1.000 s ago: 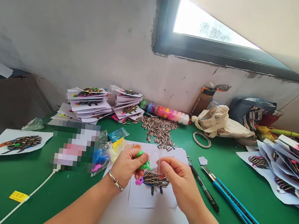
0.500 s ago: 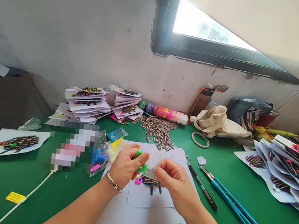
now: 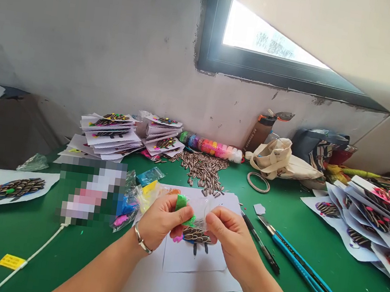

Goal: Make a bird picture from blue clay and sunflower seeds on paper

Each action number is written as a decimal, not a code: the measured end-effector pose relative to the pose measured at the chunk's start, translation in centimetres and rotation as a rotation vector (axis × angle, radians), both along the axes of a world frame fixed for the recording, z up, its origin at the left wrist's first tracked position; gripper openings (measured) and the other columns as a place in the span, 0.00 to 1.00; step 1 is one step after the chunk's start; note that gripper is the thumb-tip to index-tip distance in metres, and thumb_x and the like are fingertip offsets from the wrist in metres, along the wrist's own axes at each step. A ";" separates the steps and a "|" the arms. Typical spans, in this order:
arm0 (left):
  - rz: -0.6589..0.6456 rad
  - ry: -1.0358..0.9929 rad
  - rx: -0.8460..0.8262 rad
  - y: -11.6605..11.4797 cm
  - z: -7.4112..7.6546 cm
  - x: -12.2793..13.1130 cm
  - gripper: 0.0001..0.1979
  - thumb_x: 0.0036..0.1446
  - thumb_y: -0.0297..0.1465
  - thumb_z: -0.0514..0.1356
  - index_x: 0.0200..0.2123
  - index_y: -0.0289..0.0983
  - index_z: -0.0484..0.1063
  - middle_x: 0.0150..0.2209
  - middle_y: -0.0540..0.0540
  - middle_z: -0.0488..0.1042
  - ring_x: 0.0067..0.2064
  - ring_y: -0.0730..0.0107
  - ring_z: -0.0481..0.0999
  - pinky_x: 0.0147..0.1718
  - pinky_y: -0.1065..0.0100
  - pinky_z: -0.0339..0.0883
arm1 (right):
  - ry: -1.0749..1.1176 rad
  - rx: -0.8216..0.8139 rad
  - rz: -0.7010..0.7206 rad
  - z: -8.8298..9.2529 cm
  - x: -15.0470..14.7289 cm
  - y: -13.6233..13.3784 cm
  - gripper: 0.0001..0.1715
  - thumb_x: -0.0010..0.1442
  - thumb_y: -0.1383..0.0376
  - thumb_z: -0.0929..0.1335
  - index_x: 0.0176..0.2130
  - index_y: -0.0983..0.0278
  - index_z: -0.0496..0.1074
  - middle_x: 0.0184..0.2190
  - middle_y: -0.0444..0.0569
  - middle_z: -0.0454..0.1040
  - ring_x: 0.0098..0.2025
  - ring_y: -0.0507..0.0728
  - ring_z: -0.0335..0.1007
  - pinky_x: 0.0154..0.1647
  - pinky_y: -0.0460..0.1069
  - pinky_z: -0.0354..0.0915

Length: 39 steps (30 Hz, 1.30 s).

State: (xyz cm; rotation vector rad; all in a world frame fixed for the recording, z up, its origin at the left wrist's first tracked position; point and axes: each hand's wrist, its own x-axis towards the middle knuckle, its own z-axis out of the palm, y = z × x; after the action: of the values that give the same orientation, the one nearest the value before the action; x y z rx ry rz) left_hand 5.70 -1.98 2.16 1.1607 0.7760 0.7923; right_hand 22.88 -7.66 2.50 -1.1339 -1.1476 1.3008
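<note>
My left hand (image 3: 164,218), with a bracelet at the wrist, is closed on green clay (image 3: 182,203) in a clear plastic bag (image 3: 201,211). The bag's other side is pinched between the thumb and fingers of my right hand (image 3: 225,226). Below both hands, a picture made of striped seeds (image 3: 197,235) lies on white paper (image 3: 196,261), with two dark legs and a pink piece (image 3: 177,237) at its left end. My fingers hide part of the picture.
Loose seeds (image 3: 206,169) lie behind the paper. Bags of clay (image 3: 125,206) are at left. A pen (image 3: 263,246) and blue cutter (image 3: 301,265) lie at right. Stacked pictures (image 3: 110,137) and a bottle (image 3: 259,133) stand near the wall.
The clear bag is spread more openly between my hands, and the green clay shows more upright. The whole view has shifted slightly, so objects appear a little further left.
</note>
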 end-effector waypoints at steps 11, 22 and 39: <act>0.063 0.006 -0.026 0.0 -0.1 0.2 0.26 0.41 0.53 0.67 0.21 0.36 0.64 0.15 0.55 0.65 0.13 0.81 0.61 0.11 0.77 0.50 | 0.166 -0.105 0.090 0.3 -0.1 0.1 0.12 0.55 0.61 0.69 0.25 0.66 0.71 0.21 0.45 0.69 0.26 0.50 0.61 0.30 0.47 0.57; -0.015 0.042 0.009 0.0 -0.3 0.2 0.25 0.42 0.52 0.67 0.19 0.36 0.65 0.16 0.53 0.66 0.15 0.77 0.65 0.14 0.74 0.55 | 0.108 -0.063 0.051 0.5 -0.3 0.1 0.21 0.50 0.56 0.72 0.21 0.64 0.61 0.18 0.39 0.58 0.24 0.48 0.49 0.25 0.45 0.47; 0.014 -0.175 -0.252 -0.5 0.5 0.4 0.21 0.39 0.43 0.72 0.28 0.35 0.70 0.20 0.53 0.70 0.18 0.77 0.68 0.17 0.75 0.59 | 0.167 -0.031 0.103 0.4 -0.1 0.1 0.16 0.57 0.58 0.69 0.24 0.65 0.66 0.19 0.42 0.64 0.25 0.50 0.56 0.29 0.46 0.52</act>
State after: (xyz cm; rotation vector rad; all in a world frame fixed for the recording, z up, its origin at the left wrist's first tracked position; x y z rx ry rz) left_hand 6.05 -2.50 2.66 0.8500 0.7151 0.7723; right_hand 22.75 -7.59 2.93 -0.9789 -1.0770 1.4686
